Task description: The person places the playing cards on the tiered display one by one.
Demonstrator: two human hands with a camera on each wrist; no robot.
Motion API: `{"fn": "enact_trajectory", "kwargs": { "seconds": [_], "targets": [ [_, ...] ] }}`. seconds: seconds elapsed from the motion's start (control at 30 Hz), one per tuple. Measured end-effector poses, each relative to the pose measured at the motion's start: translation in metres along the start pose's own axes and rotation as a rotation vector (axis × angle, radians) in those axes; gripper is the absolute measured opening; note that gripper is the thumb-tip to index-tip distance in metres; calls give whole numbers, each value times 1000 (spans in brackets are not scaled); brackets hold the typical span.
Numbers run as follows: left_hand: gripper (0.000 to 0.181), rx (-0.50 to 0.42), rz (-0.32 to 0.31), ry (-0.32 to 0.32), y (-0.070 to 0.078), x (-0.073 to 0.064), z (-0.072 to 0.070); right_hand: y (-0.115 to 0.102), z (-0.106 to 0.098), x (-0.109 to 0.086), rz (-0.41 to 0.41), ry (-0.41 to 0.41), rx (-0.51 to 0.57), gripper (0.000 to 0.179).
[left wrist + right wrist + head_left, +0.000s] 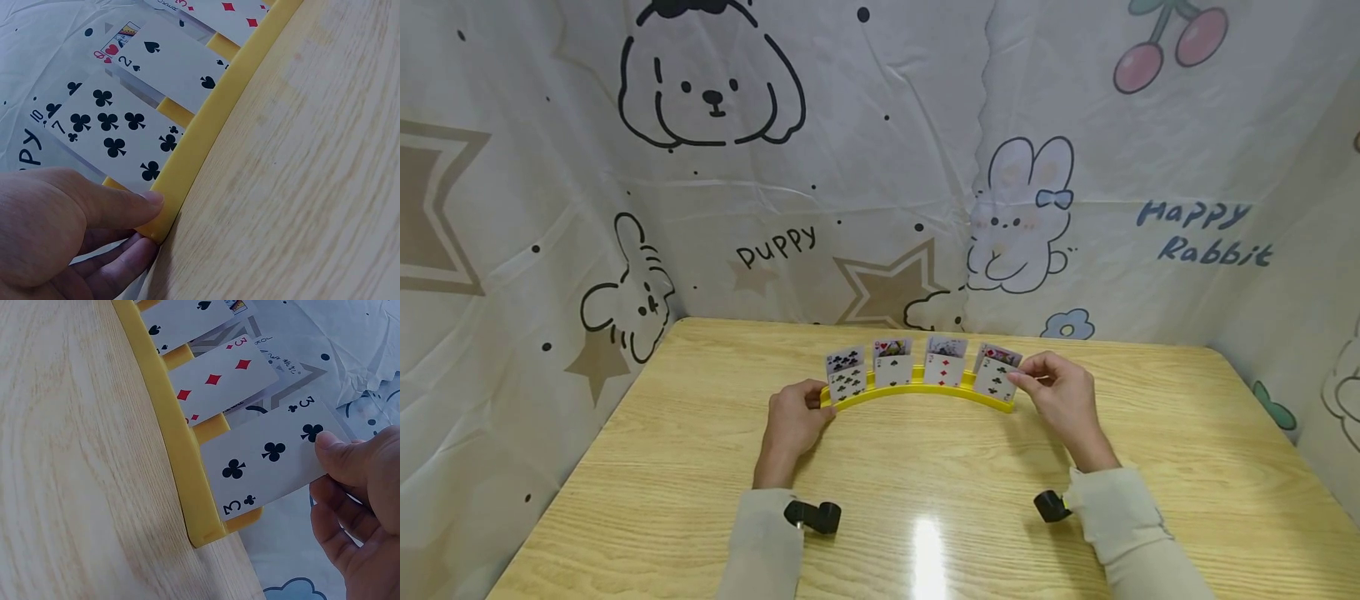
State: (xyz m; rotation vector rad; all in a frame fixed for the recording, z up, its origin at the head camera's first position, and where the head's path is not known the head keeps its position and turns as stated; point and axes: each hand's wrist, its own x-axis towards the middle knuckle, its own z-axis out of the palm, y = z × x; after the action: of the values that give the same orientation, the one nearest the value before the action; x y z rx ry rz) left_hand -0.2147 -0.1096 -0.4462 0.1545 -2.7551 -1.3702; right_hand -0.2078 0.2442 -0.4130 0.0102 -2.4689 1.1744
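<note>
A curved yellow card holder (917, 389) stands on the table with playing cards upright in two rows. My left hand (793, 421) grips its left end, thumb on the front edge in the left wrist view. My right hand (1062, 400) pinches the three of clubs (273, 452) by its upper outer corner; the card's lower edge sits in the holder. Along the front row stand the seven of clubs (107, 121), the two of spades (164, 62) and the three of diamonds (212, 380). Behind them, partly hidden, are more cards, one a ten of clubs (844, 358).
The holder rests on a light wooden table (925, 467). A white patterned cloth (880, 167) hangs behind and at both sides. Black wrist cameras (823, 517) are strapped to both sleeves.
</note>
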Motion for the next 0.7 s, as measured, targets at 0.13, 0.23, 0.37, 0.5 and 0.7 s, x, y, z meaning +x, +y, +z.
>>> {"fn": "enact_trajectory", "kwargs": {
  "seconds": [0.13, 0.23, 0.37, 0.5, 0.7],
  "targets": [
    [37, 0, 3, 3, 0, -1, 0, -1, 0, 0, 5, -4, -5, 15],
    [37, -1, -2, 2, 0, -2, 0, 0, 1, 0, 8, -9, -7, 15],
    [37, -3, -5, -1, 1, -2, 0, 1, 2, -1, 26, -21, -23, 14],
    [37, 0, -4, -3, 0, -2, 0, 1, 3, -2, 55, -45, -36, 14],
    [36, -1, 5, -5, 0, -1, 1, 2, 3, -6, 60, -60, -20, 14]
  ]
}}
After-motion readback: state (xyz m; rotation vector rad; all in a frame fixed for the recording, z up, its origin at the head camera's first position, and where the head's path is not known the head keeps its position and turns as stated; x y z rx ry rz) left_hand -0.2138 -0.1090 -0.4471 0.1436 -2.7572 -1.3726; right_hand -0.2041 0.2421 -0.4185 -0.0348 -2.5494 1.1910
